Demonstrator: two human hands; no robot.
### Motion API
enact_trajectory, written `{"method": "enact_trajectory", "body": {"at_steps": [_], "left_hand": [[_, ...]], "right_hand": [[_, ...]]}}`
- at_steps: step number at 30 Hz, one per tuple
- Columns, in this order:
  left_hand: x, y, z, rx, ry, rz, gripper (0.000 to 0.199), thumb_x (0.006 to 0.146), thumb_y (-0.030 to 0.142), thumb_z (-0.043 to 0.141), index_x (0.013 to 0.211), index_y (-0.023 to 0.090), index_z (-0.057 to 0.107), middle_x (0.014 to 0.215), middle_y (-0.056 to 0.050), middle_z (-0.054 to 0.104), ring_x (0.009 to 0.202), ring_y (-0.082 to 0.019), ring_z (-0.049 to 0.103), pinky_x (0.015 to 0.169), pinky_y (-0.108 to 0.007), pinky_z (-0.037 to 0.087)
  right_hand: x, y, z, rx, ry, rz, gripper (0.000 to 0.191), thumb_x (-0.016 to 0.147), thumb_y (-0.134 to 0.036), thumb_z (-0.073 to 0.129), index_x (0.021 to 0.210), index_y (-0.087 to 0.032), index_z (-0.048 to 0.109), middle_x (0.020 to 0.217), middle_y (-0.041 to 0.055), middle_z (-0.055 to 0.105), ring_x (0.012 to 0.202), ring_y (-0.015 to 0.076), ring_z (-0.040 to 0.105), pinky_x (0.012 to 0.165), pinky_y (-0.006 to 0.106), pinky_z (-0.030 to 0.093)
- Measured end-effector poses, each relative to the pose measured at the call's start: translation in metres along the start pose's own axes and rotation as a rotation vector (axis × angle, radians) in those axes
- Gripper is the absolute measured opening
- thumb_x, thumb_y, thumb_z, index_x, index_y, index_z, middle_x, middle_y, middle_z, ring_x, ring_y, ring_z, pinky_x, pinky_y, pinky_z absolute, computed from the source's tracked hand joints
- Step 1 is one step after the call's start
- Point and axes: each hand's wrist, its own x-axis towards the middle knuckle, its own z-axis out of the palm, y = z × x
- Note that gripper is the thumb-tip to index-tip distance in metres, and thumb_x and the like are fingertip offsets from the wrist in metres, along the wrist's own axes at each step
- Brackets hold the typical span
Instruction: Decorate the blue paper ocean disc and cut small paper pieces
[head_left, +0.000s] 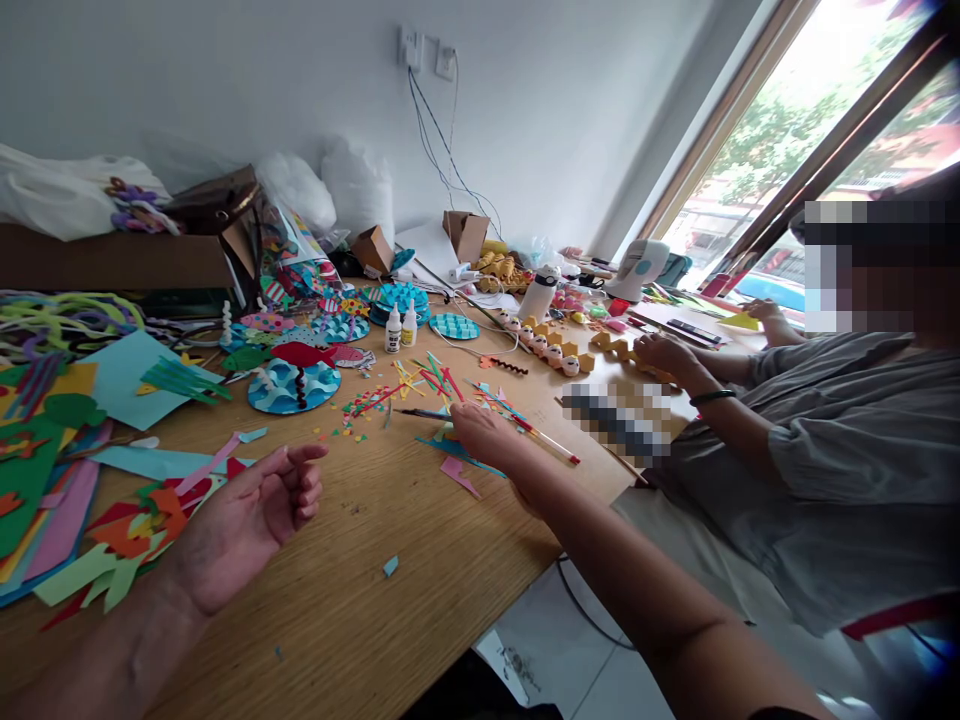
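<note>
Head-worn cam, fwd & down over table (352,610) at close range, wall (225,80) bkgd, window (787,130) upper R.

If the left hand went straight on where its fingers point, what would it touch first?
Probably the small coloured paper bits on the table, though the left hand may be raised enough to pass over them; depth is unclear.

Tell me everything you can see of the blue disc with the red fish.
The blue disc lies flat on the wooden table, beyond the left hand. Paler blue, curved, paper-like shapes cover much of its top. A dark brown, twisted, fuzzy-looking stem rises near its front edge, with a red fish above. No hand touches it; whether the green fish shape beside it does is unclear.
</note>
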Motion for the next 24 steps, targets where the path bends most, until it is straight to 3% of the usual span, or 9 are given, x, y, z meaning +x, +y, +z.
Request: {"method": "enact_trajectory", "body": {"at_steps": [3,6,11,14,19,24], "left_hand": [[-0.001,0.001,-0.001,0.007,0.002,-0.011,0.020,0.083,0.010,0.046,0.089,0.011,0.065,0.065,-0.002,0.052,0.057,-0.012,0.048,0.051,-0.024,0.046],[-0.002,0.002,-0.002,0.010,-0.006,-0.009,0.020,0.083,0.010,0.046,0.090,0.011,0.064,0.066,-0.002,0.052,0.057,-0.012,0.049,0.052,-0.025,0.046],[-0.002,0.002,-0.004,0.012,0.004,0.004,0.021,0.082,0.009,0.045,0.088,0.011,0.065,0.066,-0.002,0.052,0.057,-0.012,0.048,0.050,-0.025,0.046],[-0.003,0.002,-0.003,0.009,0.025,-0.022,0.022,0.083,0.009,0.044,0.086,0.010,0.065,0.064,-0.002,0.052,0.055,-0.012,0.048,0.049,-0.025,0.046],[-0.001,0.001,0.003,-0.009,0.014,-0.025,0.022,0.082,0.009,0.045,0.086,0.010,0.067,0.065,-0.003,0.053,0.056,-0.013,0.050,0.050,-0.025,0.047],[0.001,-0.001,0.004,-0.071,-0.005,-0.049,0.027,0.086,0.019,0.043,0.091,0.009,0.068,0.065,-0.004,0.053,0.056,-0.013,0.049,0.050,-0.026,0.047]], "right_hand": [[-0.004,0.013,-0.003,0.023,0.041,0.096,0.026,0.092,-0.024,0.036,0.110,-0.017,0.054,0.104,0.0132,0.066,0.092,0.0219,0.062,0.068,0.026,0.042],[-0.005,0.044,-0.006,0.037,0.078,0.250,0.038,0.096,-0.035,0.022,0.116,-0.017,0.050,0.105,0.0151,0.064,0.090,0.0235,0.063,0.063,0.028,0.041],[-0.013,0.099,0.004,0.025,0.072,0.416,0.041,0.096,-0.037,0.024,0.106,-0.014,0.055,0.106,0.0175,0.064,0.097,0.0254,0.061,0.067,0.029,0.041],[-0.021,0.117,0.015,0.012,0.067,0.455,0.034,0.095,-0.034,0.030,0.106,-0.014,0.056,0.109,0.0166,0.062,0.099,0.0239,0.060,0.070,0.028,0.040],[-0.027,0.119,0.024,-0.007,0.078,0.443,0.032,0.092,-0.036,0.040,0.105,-0.013,0.057,0.111,0.0162,0.061,0.102,0.0243,0.058,0.073,0.029,0.039],[-0.031,0.106,0.017,-0.011,0.100,0.376,0.037,0.089,-0.044,0.043,0.093,-0.013,0.063,0.102,0.0160,0.064,0.096,0.0257,0.058,0.069,0.029,0.038]]}}
